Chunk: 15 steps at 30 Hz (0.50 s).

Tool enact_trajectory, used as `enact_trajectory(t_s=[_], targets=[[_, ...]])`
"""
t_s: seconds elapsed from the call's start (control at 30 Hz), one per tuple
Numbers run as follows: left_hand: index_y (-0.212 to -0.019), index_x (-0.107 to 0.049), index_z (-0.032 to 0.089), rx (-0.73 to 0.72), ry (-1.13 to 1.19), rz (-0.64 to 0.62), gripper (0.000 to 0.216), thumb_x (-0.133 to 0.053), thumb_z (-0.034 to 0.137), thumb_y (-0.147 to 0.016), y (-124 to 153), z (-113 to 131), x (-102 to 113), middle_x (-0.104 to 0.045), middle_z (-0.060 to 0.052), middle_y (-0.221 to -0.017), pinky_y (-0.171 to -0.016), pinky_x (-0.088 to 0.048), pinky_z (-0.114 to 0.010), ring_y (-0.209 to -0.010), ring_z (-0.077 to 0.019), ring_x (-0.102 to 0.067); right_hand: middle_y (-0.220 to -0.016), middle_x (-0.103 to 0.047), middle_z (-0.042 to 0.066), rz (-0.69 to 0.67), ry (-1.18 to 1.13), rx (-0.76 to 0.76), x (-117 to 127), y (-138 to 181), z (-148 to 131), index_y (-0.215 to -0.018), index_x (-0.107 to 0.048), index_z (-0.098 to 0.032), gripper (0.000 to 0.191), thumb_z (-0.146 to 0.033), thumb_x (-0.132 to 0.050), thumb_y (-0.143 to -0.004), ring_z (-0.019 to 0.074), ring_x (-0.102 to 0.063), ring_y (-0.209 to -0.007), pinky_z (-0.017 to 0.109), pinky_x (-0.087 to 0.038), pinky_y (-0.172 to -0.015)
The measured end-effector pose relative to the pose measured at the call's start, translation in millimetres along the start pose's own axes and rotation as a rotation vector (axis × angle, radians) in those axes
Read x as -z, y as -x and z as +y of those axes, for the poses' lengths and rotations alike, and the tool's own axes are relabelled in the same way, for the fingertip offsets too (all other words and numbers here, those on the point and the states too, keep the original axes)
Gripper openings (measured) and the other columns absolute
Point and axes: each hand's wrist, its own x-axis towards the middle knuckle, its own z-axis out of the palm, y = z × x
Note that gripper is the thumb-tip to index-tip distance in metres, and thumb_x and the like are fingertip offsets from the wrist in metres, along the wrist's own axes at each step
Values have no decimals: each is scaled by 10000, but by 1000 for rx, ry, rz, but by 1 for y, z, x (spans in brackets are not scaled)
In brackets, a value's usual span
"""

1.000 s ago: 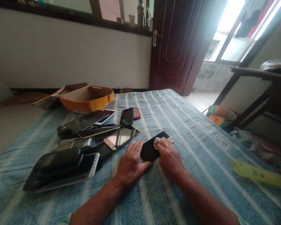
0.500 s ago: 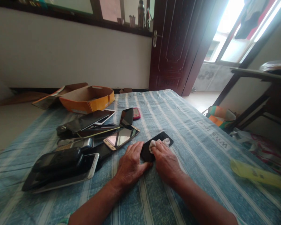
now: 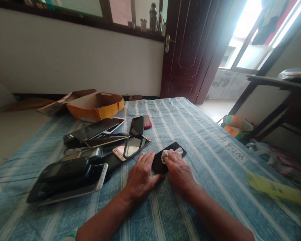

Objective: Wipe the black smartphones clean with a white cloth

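Note:
A black phone [image 3: 158, 160] lies flat on the blue striped cloth [image 3: 190, 127] in front of me. My left hand [image 3: 140, 175] rests on the cloth with fingers and thumb holding the phone's left and near edges. My right hand [image 3: 178, 172] presses a small white wipe [image 3: 169, 153] onto the phone's screen, fingers closed over it. Both forearms reach in from the bottom of the view.
To the left lies a heap of several phones [image 3: 95, 147], some stacked. Behind them stands an open orange cardboard box [image 3: 97, 107]. A yellow plastic packet [image 3: 276, 189] lies at the right edge. A dark wooden door [image 3: 188, 50] and a table [image 3: 278, 83] stand beyond.
My right hand with the wipe has slid back toward me along the phone's screen, from its far end to nearer the middle. The left hand has stayed put.

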Motion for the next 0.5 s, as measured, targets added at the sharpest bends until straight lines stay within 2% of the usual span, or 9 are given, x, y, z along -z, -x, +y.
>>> enact_trajectory(t_s=[0.1, 0.23, 0.4, 0.5], targets=[[-1267, -525, 106, -13, -4, 12, 661, -734, 321, -678, 0, -2, -2, -620, -173, -1267, -998, -488, -484, -1186, -350, -565, -1338, -577, 140, -1, -34, 53, -3, 0, -5, -1190, -644, -121, 400, -35, -462, -844, 271, -436, -1339, 400, -357, -1114], [-1265, -529, 114, -25, 2, 21, 666, -743, 320, -669, 0, -2, -2, -624, -163, -1260, -1001, -488, -482, -1182, -341, -568, -1340, -583, 108, 17, -25, -35, 1, -9, 11, -1152, -665, -153, 409, -20, -433, -842, 251, -451, -1329, 374, -346, -1118], [-1268, -532, 96, 3, 18, -3, 713, -783, 323, -640, 0, 1, 1, -612, -175, -1274, -1023, -473, -486, -1203, -346, -548, -1323, -593, 119, 64, 1, -180, 6, -16, 35, -1122, -677, -157, 423, -9, -409, -831, 257, -463, -1319, 385, -364, -1104], [-1267, -533, 80, 13, 19, -11, 715, -784, 317, -642, 0, 1, 1, -607, -184, -1278, -1029, -468, -481, -1208, -348, -542, -1304, -607, 109, 91, -21, -137, 1, -12, 31, -1118, -678, -173, 438, -4, -397, -828, 247, -465, -1317, 391, -365, -1106]])
